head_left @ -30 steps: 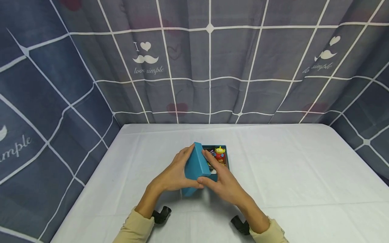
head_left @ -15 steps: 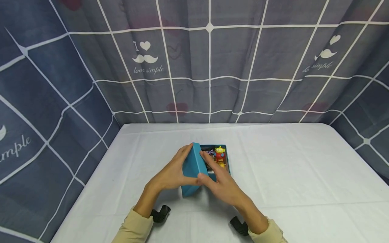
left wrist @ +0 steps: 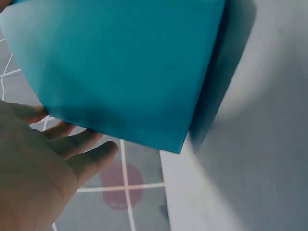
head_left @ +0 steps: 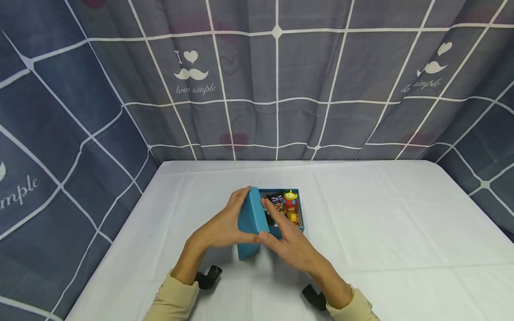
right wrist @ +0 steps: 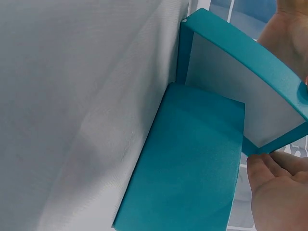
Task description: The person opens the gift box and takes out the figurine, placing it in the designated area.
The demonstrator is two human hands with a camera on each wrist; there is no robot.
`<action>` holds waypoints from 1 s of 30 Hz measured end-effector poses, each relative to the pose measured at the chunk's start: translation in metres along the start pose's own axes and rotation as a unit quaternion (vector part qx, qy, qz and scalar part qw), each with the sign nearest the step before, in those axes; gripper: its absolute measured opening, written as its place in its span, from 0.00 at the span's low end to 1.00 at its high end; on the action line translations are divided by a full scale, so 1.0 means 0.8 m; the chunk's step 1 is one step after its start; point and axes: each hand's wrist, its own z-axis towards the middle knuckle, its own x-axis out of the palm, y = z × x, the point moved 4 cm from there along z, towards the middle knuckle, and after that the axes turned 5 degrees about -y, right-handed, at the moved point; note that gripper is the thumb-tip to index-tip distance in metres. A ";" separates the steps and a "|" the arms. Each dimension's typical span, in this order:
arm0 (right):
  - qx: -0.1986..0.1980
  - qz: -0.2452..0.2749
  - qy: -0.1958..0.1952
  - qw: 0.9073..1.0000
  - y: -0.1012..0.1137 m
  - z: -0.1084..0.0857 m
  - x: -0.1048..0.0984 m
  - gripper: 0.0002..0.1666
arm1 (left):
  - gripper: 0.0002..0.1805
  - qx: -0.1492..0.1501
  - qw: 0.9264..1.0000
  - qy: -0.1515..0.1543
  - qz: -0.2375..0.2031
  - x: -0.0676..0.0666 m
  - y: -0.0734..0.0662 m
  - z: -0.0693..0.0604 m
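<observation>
A blue-green lid (head_left: 246, 222) (left wrist: 120, 67) (right wrist: 240, 50) stands tilted at the left side of a matching box (head_left: 295, 230) (right wrist: 192, 159). My left hand (head_left: 222, 228) (left wrist: 41, 166) grips the lid's left side, fingers at the far edge and thumb at the near one. Fingers and thumb of my right hand (head_left: 296, 248) (right wrist: 281, 192) span the lid's right rim and hold it, reaching over the box. Inside the box lie small figures, among them a red and green one (head_left: 290, 201) and a yellow one (head_left: 293, 218); my right hand hides part of the contents.
A white cloth (head_left: 381, 214) covers the table around the box. Grid-patterned curtains (head_left: 305, 67) hang behind and at both sides. Black devices (head_left: 209, 277) are strapped at both wrists, near the beige sleeves (head_left: 173, 298).
Both hands have shifted slightly left together with the lid, which has come further off the box. More of the box's inside and its figures now show.
</observation>
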 end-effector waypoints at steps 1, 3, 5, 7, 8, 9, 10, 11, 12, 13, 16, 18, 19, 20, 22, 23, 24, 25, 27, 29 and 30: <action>0.000 -0.001 0.001 1.000 0.000 0.000 0.000 0.43 | 0.67 -0.003 1.000 0.001 0.000 -0.002 0.000 -0.001; 0.000 -0.001 0.005 1.000 0.001 0.000 0.002 0.43 | 0.68 -0.008 1.000 0.002 0.003 -0.006 0.000 -0.004; 0.002 0.000 0.010 1.000 0.002 0.000 0.003 0.43 | 0.69 -0.011 1.000 0.002 0.008 -0.011 -0.001 -0.006; 0.008 0.000 0.017 1.000 0.003 0.000 0.005 0.43 | 0.70 -0.012 1.000 -0.001 0.018 -0.015 -0.002 -0.009; 0.012 -0.001 0.020 1.000 0.003 0.000 0.006 0.43 | 0.71 -0.011 1.000 -0.004 0.026 -0.017 -0.003 -0.009; 0.016 -0.002 0.024 1.000 0.004 0.000 0.008 0.43 | 0.72 -0.008 0.999 -0.006 0.031 -0.018 -0.004 -0.010; 0.019 -0.005 0.028 0.999 0.004 0.000 0.009 0.43 | 0.72 -0.006 0.999 -0.008 0.036 -0.019 -0.005 -0.011; 0.022 -0.007 0.032 0.999 0.004 -0.001 0.010 0.43 | 0.73 -0.004 0.999 -0.010 0.041 -0.020 -0.006 -0.011; 0.024 -0.009 0.036 0.999 0.004 -0.001 0.011 0.43 | 0.73 -0.001 0.999 -0.013 0.044 -0.021 -0.007 -0.012; 0.023 -0.011 0.038 0.999 0.005 -0.001 0.012 0.43 | 0.72 0.001 0.999 -0.014 0.047 -0.022 -0.008 -0.012; 0.016 -0.011 0.045 0.999 0.006 -0.003 0.013 0.44 | 0.71 -0.006 0.999 -0.011 0.051 -0.025 -0.010 -0.014; 0.011 -0.009 0.045 0.999 0.006 -0.003 0.014 0.44 | 0.69 -0.013 0.998 -0.009 0.061 -0.028 -0.011 -0.016; 0.009 -0.010 0.045 0.999 0.006 -0.003 0.014 0.43 | 0.69 -0.017 0.998 -0.008 0.066 -0.029 -0.011 -0.017; 0.007 -0.011 0.044 0.999 0.006 -0.003 0.014 0.43 | 0.68 -0.020 0.997 -0.006 0.070 -0.031 -0.012 -0.018; 0.005 -0.013 0.041 0.999 0.006 -0.003 0.015 0.43 | 0.66 -0.020 0.997 -0.004 0.075 -0.034 -0.012 -0.020; 0.003 -0.012 0.040 0.999 0.006 -0.003 0.016 0.43 | 0.66 -0.019 0.997 -0.004 0.077 -0.035 -0.012 -0.020; 0.002 -0.011 0.040 0.999 0.007 -0.003 0.017 0.43 | 0.66 -0.017 0.997 -0.005 0.079 -0.035 -0.013 -0.021; 0.000 -0.009 0.040 0.999 0.007 -0.003 0.018 0.42 | 0.67 -0.014 0.997 -0.007 0.080 -0.036 -0.013 -0.021; 0.003 -0.002 0.045 0.999 0.008 -0.003 0.021 0.42 | 0.69 -0.009 0.997 -0.012 0.082 -0.036 -0.014 -0.021; 0.006 0.005 0.051 0.999 0.008 -0.003 0.023 0.42 | 0.70 -0.003 0.996 -0.019 0.088 -0.036 -0.014 -0.020; 0.010 0.007 0.053 0.999 0.008 -0.003 0.025 0.43 | 0.71 -0.001 0.996 -0.022 0.092 -0.036 -0.014 -0.020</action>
